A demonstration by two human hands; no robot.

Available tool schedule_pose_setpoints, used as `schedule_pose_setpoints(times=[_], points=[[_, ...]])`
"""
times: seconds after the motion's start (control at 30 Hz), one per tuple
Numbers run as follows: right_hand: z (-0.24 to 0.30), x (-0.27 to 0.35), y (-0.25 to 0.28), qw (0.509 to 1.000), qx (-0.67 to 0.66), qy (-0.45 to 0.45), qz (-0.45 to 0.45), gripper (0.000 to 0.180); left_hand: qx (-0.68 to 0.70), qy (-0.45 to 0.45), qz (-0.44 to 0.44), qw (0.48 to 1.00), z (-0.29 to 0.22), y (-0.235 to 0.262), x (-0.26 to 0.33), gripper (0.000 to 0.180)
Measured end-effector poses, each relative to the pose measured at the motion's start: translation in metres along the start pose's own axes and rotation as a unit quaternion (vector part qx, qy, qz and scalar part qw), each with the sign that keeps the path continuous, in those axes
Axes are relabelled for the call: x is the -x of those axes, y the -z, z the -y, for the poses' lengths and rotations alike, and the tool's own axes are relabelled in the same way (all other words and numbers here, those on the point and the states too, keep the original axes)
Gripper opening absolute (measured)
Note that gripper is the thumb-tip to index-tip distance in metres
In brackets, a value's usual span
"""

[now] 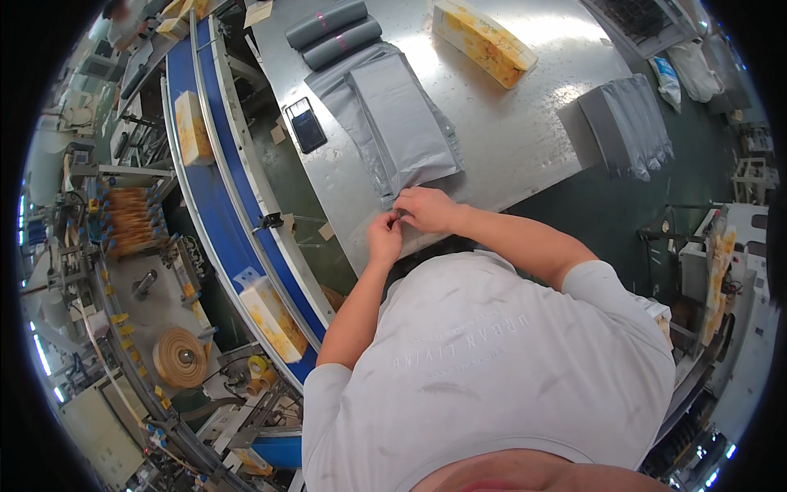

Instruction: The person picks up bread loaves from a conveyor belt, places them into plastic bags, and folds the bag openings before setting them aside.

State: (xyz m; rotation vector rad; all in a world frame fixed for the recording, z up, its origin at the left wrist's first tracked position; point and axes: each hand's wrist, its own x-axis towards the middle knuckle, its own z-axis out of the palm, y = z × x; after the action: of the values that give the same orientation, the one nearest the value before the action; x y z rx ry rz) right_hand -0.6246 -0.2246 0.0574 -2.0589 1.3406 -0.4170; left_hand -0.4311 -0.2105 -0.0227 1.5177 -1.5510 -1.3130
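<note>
Grey plastic bags (406,123) lie flat in a pile on the metal desk (525,131), in its left part, with their lower end close to the near edge. At this end both hands are together: the left hand (384,238) and the right hand (428,210) have the fingers bent, and their fingertips meet or almost meet beside the near left corner. What is between the fingertips, I cannot tell.

Two grey rolls (340,39) lie side by side at the far left corner. Near the left edge rests a black flat device (307,127). One long yellow-and-white pack (484,43) lies toward the far edge, and a folded grey stack (627,127) is at the near right corner. Left of the desk runs a blue conveyor belt (220,201), carrying similar packs (275,320).
</note>
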Motion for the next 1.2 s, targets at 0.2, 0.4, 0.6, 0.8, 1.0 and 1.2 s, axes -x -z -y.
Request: schedule_pose_setpoints(times=[0.2,0.4,0.6,0.8,1.0,1.2], points=[[-0.016,0.022,-0.008,0.995,-0.023,-0.034,0.086,0.015,-0.021,0.005,0.035,0.999,0.011,0.005,-0.001,0.013],[-0.139,0.282,0.014,0.924,0.094,-0.345,0.133,0.013,0.05,0.141,0.127,0.981,-0.008,0.014,0.007,0.016],[-0.098,0.257,0.068,0.931,0.212,-0.297,0.015,0.04,-0.354,-0.429,0.036,0.83,-0.059,0.05,-0.01,0.041],[-0.086,0.071,0.114,0.892,0.338,0.283,-0.102,0.034,-0.461,-0.598,0.198,0.625,-0.071,0.055,-0.066,0.029],[-0.138,0.061,0.105,0.956,0.145,0.254,-0.012,0.004,-0.325,-0.445,0.251,0.795,-0.081,0.059,-0.071,0.027],[-0.14,0.071,0.085,0.989,-0.129,-0.022,-0.074,0.015,-0.138,-0.29,0.119,0.94,-0.07,0.038,-0.066,0.013]])
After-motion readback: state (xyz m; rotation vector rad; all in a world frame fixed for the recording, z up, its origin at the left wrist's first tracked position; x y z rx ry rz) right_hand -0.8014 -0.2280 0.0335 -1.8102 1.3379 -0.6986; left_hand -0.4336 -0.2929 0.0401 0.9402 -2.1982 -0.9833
